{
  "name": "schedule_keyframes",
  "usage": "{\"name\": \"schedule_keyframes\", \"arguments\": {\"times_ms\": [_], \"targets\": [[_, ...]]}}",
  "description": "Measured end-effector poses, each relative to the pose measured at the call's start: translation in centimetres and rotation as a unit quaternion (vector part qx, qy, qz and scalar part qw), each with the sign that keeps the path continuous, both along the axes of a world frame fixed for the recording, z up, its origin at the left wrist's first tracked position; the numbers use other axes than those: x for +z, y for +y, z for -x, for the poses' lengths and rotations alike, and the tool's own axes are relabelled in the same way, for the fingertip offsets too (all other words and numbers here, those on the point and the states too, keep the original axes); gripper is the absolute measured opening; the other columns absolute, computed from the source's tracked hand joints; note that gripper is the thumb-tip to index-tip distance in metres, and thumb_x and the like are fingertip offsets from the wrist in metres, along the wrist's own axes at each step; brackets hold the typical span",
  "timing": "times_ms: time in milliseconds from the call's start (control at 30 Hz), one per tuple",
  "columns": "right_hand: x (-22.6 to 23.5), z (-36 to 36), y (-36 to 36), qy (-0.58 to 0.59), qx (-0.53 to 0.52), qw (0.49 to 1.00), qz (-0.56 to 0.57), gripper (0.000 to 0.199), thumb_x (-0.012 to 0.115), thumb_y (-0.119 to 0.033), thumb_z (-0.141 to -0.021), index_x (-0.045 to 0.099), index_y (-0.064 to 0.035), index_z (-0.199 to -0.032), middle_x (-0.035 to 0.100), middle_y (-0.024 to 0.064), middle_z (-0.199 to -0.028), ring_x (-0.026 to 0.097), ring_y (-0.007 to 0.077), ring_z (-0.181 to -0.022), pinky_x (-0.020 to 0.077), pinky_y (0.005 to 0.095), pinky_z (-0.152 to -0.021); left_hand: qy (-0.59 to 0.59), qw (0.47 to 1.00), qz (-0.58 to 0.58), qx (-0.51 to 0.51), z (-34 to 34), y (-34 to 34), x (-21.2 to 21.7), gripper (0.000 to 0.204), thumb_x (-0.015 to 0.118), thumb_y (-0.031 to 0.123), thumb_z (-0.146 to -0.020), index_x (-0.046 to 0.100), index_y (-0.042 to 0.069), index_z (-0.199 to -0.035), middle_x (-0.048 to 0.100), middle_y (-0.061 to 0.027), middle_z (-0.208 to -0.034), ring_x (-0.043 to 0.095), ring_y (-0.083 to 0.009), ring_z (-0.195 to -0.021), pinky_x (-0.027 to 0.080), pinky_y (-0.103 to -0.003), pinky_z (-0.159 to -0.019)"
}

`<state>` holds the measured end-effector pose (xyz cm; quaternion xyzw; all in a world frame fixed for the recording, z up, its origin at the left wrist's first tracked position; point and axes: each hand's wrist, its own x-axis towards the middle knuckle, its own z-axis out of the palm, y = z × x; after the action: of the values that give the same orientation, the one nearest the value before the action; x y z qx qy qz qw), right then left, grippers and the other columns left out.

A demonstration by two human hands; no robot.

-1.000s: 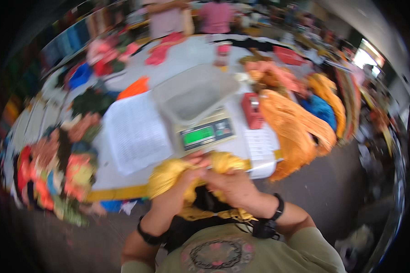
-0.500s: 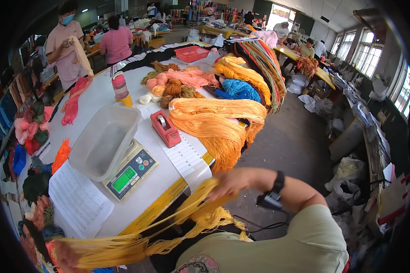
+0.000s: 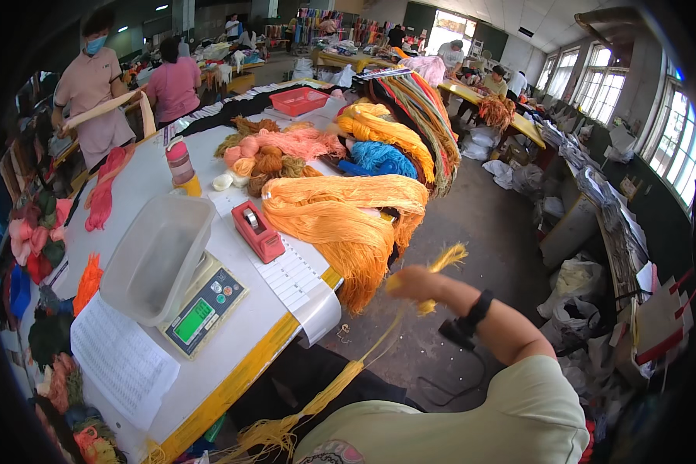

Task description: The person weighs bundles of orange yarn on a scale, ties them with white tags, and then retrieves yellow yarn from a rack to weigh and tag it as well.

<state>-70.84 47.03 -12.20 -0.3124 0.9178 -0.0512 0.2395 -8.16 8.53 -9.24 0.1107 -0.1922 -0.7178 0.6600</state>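
My right hand (image 3: 410, 283), closed on a skein of yellow yarn (image 3: 346, 379), is held out past the table's near right corner. From the fist a yellow tuft sticks up, while thin strands run down across my lap to the lower edge. My left hand is out of the picture. On the white table (image 3: 232, 348) stands a scale (image 3: 203, 311) with a lit green display, and a clear plastic tub (image 3: 158, 255) rests on it. Beside them is a red tape dispenser (image 3: 257, 232). A large orange yarn bundle (image 3: 332, 220) hangs over the table's right edge.
Printed sheets (image 3: 124, 359) lie left of the scale. A pink-capped bottle (image 3: 180, 162), a red tray (image 3: 298, 100) and blue yarn (image 3: 379, 157) are farther back. Across the table a masked person (image 3: 97, 85) handles pale yarn. Plastic bags (image 3: 576, 290) line the right side.
My right hand has moved right and slightly up with the yellow yarn. The stretched skein has narrowed to a few strands near the fist. My left hand has left the view.
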Motion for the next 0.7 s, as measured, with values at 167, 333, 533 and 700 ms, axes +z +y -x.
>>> {"name": "schedule_keyframes", "arguments": {"times_ms": [167, 333, 533, 700], "targets": [[2.8, -11.9, -8.5, -0.236, 0.16, 0.938, 0.195, 0.029, 0.062, -0.031, -0.086, 0.063, -0.0018, -0.086, 0.065, 0.0116, -0.071, 0.063, 0.0212, -0.065, 0.0498, 0.037, -0.061, 0.006, 0.968, -0.023, -0.248, 10.2, 6.4, -2.9, 0.037, 0.045, 0.028, -0.1, 0.054, 0.003, -0.126, 0.055, -0.0046, -0.096, 0.05, -0.0178, -0.082, 0.044, -0.031, -0.065], [1.9, -19.3, -14.1, -0.313, 0.344, 0.84, 0.281, 0.026, 0.062, -0.024, -0.083, 0.06, 0.001, -0.078, 0.062, 0.008, -0.062, 0.061, 0.0202, -0.057, 0.0481, 0.0365, -0.054, -0.4, 0.723, 0.465, -0.319, 25.7, 12.8, 1.4, 0.04, 0.06, 0.013, -0.09, 0.053, 0.0, -0.127, 0.052, -0.0177, -0.131, 0.051, -0.0239, -0.123, 0.044, -0.036, -0.098], [4.3, -16.8, -12.0, -0.417, 0.238, 0.851, 0.211, 0.025, 0.066, -0.025, -0.085, 0.064, -0.0001, -0.084, 0.06, 0.0048, -0.062, 0.056, 0.0139, -0.051, 0.0433, 0.029, -0.046, -0.449, 0.63, 0.329, -0.542, 27.5, 12.9, -2.0, 0.064, 0.064, 0.01, -0.089, 0.034, 0.003, -0.145, 0.054, -0.0165, -0.13, 0.051, -0.0218, -0.122, 0.041, -0.034, -0.101], [2.2, -15.3, -10.4, -0.543, 0.145, 0.815, 0.14, 0.031, 0.069, -0.035, -0.088, 0.065, -0.0037, -0.093, 0.056, 0.0002, -0.062, 0.051, 0.0088, -0.051, 0.0403, 0.0237, -0.045, -0.489, 0.592, 0.455, -0.451, 29.1, 13.8, -1.1, 0.063, 0.068, 0.01, -0.087, 0.04, 0.005, -0.142, 0.057, -0.0129, -0.127, 0.056, -0.0182, -0.114, 0.045, -0.032, -0.097]]}}
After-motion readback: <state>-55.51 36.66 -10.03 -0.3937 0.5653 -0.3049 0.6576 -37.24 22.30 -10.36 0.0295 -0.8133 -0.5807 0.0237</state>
